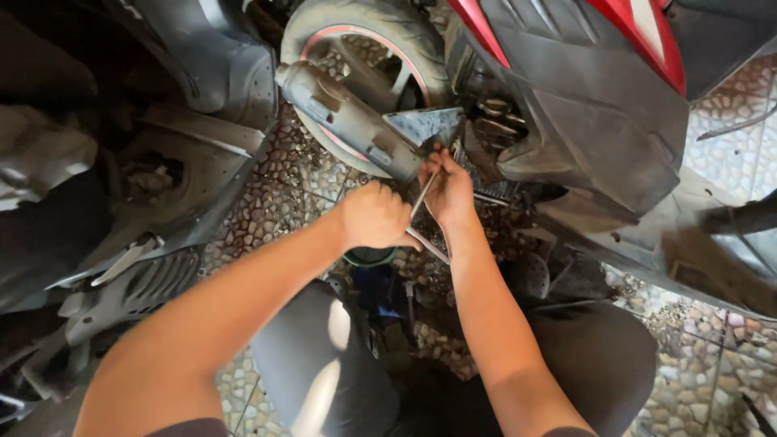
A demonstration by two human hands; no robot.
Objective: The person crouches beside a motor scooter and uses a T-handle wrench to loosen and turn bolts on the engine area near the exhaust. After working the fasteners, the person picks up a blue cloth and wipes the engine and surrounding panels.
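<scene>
Down by muffler (348, 113), metal rod tool (421, 212) is gripped: left hand (374, 217) fisted round handle, right hand (447, 188) fingers pinched near tip. Slip likely if bolt is stuck, knuckles get smashed.

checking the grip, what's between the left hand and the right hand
In the head view a thin metal rod tool spans the gap between the left hand and right hand; pebbled floor beneath.

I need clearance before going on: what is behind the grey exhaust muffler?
Behind the grey exhaust muffler stands the rear wheel with a red-striped rim, its spokes partly showing. The hub and lower rim are covered by the muffler.
</scene>
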